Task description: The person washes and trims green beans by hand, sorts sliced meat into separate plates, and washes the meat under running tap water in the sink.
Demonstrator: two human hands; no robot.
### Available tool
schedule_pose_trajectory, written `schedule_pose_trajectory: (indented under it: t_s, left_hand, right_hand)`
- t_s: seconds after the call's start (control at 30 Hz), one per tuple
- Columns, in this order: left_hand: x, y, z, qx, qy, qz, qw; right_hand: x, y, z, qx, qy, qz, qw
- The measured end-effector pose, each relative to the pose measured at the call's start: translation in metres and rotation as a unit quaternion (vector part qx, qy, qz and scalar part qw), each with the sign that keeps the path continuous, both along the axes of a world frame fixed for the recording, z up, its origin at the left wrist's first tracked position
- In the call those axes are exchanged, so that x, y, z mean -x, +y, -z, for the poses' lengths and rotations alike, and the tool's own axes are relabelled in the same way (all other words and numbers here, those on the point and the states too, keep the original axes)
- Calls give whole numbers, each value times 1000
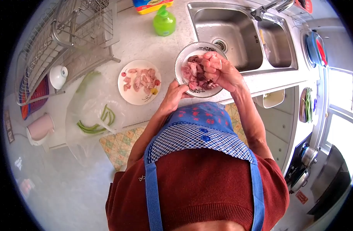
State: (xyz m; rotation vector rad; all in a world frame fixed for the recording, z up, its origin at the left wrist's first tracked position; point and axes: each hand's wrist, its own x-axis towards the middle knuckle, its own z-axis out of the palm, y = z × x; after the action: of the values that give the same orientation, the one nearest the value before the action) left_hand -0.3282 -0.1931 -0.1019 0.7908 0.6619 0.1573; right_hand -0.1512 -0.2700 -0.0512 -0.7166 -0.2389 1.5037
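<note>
A white bowl with a patterned rim (179, 61) holds raw, dark-pink meat pieces (194, 72). My left hand (173, 96) grips the bowl's near-left edge, thumb over the rim. Above the bowl, my right hand (229, 77) is closed with its fingers curled around pale-pink meat. How many pieces it holds is hidden by the fingers. To the left, a white plate (134, 99) with a painted flower design lies on the counter, bearing cut pieces of lighter pink meat (145, 79).
A double steel sink (238, 34) with a faucet (261, 13) lies at the upper right. A green pump bottle (164, 23) stands behind the plate. Left are a wire dish rack (74, 32), an upturned white bowl (58, 76) and a clear bag with green beans (89, 127). Pots (309, 156) stand far right.
</note>
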Motion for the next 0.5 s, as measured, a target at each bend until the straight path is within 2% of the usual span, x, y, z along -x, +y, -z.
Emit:
schedule_pose_trajectory:
  t_s: [0.13, 0.33, 0.5]
  left_hand:
    - [1, -1, 7, 4, 5, 1, 1000]
    - [1, -1, 6, 5, 5, 4, 1000]
    - [2, -1, 8, 12, 1, 5, 1000]
  right_hand:
    - [2, 0, -1, 22, -25, 10, 999]
    - [1, -1, -3, -44, 10, -24, 999]
    - [8, 0, -14, 47, -97, 20, 994]
